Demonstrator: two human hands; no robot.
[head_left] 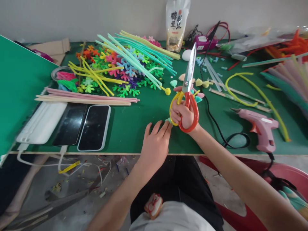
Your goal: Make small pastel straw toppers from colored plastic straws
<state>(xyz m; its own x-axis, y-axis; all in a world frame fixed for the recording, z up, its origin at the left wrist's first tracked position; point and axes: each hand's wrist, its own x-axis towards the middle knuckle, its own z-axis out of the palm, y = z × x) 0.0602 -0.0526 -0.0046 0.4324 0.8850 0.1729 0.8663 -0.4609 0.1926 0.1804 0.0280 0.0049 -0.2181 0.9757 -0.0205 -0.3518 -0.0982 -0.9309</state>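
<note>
My right hand (184, 112) grips scissors (191, 69) with one red and one yellow handle loop. The closed-looking blades point up and away from me. Just left of it, my left hand (157, 138) lies palm down on the green table, fingers stretched out. By its fingertips a small mint-green piece (168, 120) shows, partly hidden; whether the fingers press on it I cannot tell. Past the scissors lie small shaped fuzzy pieces: a mint one (173, 83) and a yellow bow-like one (204, 83). A yellow ball end (167, 91) sits nearby.
A pink glue gun (261, 126) lies at right, its black cable (214, 122) looping across the table. Two phones (94, 127) and a white power bank (42, 123) are at left. Behind lie colourful pipe-cleaner pieces (130, 69), long stems (134, 61) and a standing pouch (176, 29).
</note>
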